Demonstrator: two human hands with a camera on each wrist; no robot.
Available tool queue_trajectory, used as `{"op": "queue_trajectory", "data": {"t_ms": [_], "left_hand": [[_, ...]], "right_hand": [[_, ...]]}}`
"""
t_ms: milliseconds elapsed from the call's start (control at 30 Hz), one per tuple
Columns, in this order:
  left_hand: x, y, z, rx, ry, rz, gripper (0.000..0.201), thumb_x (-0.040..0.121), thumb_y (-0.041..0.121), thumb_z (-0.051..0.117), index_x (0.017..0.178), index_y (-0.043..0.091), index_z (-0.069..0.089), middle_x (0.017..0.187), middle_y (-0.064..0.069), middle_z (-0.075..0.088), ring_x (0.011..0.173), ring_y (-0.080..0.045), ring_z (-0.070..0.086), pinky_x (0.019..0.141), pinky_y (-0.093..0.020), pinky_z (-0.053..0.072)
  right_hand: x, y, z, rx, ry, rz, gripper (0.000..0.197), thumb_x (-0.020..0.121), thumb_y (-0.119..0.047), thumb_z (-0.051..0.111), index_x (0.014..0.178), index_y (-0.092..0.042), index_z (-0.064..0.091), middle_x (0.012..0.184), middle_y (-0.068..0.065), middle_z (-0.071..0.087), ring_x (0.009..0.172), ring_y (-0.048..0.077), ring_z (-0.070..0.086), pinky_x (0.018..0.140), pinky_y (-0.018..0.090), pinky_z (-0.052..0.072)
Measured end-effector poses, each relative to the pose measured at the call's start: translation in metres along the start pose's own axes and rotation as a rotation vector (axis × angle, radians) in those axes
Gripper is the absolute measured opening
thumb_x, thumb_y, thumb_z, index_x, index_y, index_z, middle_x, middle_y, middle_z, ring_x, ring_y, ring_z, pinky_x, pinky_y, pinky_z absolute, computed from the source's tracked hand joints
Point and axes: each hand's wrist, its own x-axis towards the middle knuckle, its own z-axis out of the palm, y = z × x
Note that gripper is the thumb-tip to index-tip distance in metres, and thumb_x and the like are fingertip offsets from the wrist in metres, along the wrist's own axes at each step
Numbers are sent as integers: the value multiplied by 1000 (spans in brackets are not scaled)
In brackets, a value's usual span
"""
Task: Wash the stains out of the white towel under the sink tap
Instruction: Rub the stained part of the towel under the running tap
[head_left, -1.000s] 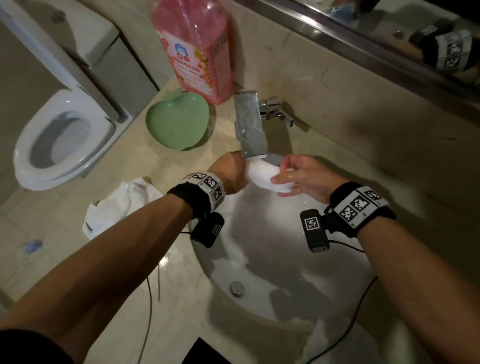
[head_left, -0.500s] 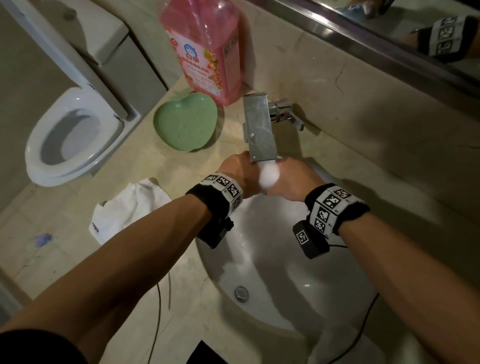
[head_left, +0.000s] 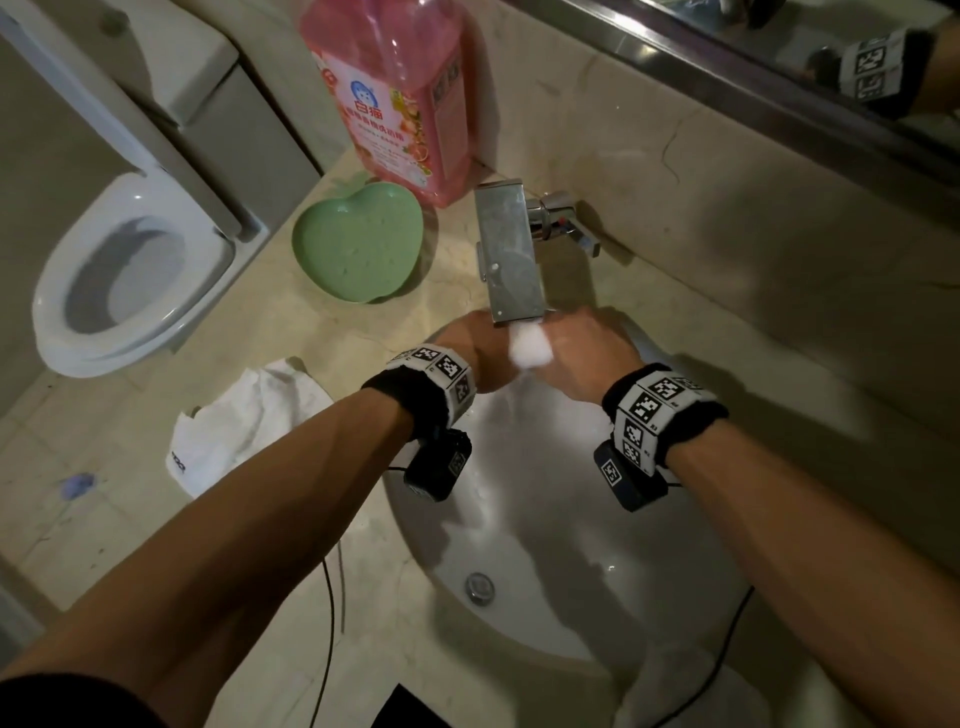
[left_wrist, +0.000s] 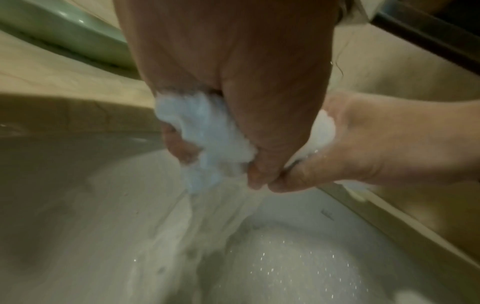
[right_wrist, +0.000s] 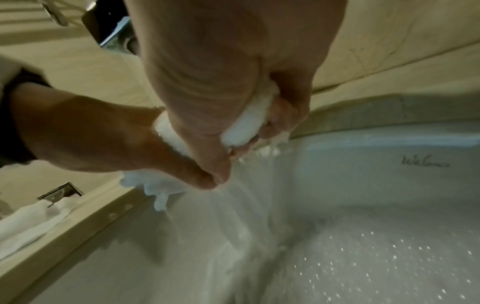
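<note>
Fluffy wet white towel (head_left: 530, 347) bunched between left hand (head_left: 475, 353) and right hand (head_left: 587, 358).

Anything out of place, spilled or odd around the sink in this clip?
One thing: a second white cloth lies crumpled on the counter left of the basin, beside the green dish. Otherwise normal: both hands grip the white towel under the tap, and water runs into the basin.

White towel (head_left: 530, 349), pink bottle (head_left: 400, 98), green dish (head_left: 358, 244), beige marbled counter (head_left: 156, 519).
</note>
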Motion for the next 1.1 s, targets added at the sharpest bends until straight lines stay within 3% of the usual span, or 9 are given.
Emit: {"op": "queue_trajectory", "data": {"t_ms": [100, 200, 333, 467, 533, 633, 800, 933, 1100], "left_hand": [[-6, -11, -3, -83, -23, 19, 66, 83, 42, 67, 143, 25, 43, 144, -5, 49, 128, -25, 49, 108, -36, 40], [-19, -21, -5, -284, -82, -8, 71, 82, 45, 68, 144, 20, 42, 143, -2, 50, 127, -19, 50, 108, -35, 40], [-38, -29, 7, -257, 45, -33, 43, 83, 43, 66, 111, 12, 58, 106, -4, 62, 99, -24, 62, 81, -31, 46], [-50, -34, 17, -411, 212, 7, 69, 83, 30, 71, 135, 13, 30, 118, -9, 61, 102, -27, 61, 88, -37, 50], [-50, -35, 17, -468, 233, 43, 75, 83, 29, 74, 141, 18, 29, 126, -6, 62, 109, -21, 61, 93, -27, 47], [-47, -34, 16, -466, 314, 101, 71, 79, 19, 78, 141, 14, 43, 114, 1, 63, 93, -2, 53, 77, 4, 32], [-39, -25, 12, -352, 358, 8, 52, 74, 29, 82, 116, 13, 57, 106, -6, 58, 95, -23, 59, 76, -24, 40], [-34, -14, 8, -437, 312, 4, 68, 72, 37, 82, 128, 18, 50, 116, -2, 66, 100, -20, 62, 84, -28, 48], [-22, 3, -2, -226, 102, 87, 57, 80, 59, 58, 132, 39, 49, 129, 1, 62, 114, -22, 59, 98, -39, 49]], "right_hand": [[1, 1, -4, 181, -25, 6, 38, 80, -25, 78, 114, -13, 63, 97, 8, 69, 78, 25, 63, 67, 27, 43], [0, -4, -8, 287, -77, -147, 32, 81, -10, 69, 113, -14, 66, 105, 8, 70, 92, 25, 66, 74, 27, 46], [-2, -17, -12, 451, -119, -273, 35, 84, -3, 64, 113, -22, 72, 114, 5, 66, 107, 22, 60, 95, 30, 47], [1, -32, -8, 343, -117, -186, 55, 82, 6, 64, 132, -18, 61, 131, 11, 63, 120, 27, 57, 105, 35, 46], [2, -35, -4, 320, -75, -135, 46, 83, -2, 69, 127, -9, 63, 126, 17, 64, 116, 32, 61, 100, 32, 46], [1, -32, -1, 439, 7, -27, 42, 78, -12, 78, 119, -5, 68, 119, 17, 66, 109, 30, 64, 89, 23, 44], [-6, -20, -4, 457, 64, 34, 71, 65, -25, 93, 125, -9, 58, 103, -4, 63, 89, 15, 64, 74, 20, 46], [-14, -9, -9, 505, 67, 94, 66, 66, -27, 93, 115, -25, 49, 100, -12, 58, 83, -4, 57, 62, 6, 37], [-27, 9, -13, 514, 70, 152, 48, 74, -34, 87, 111, -22, 58, 98, -8, 65, 80, 8, 61, 60, 16, 41]]}}
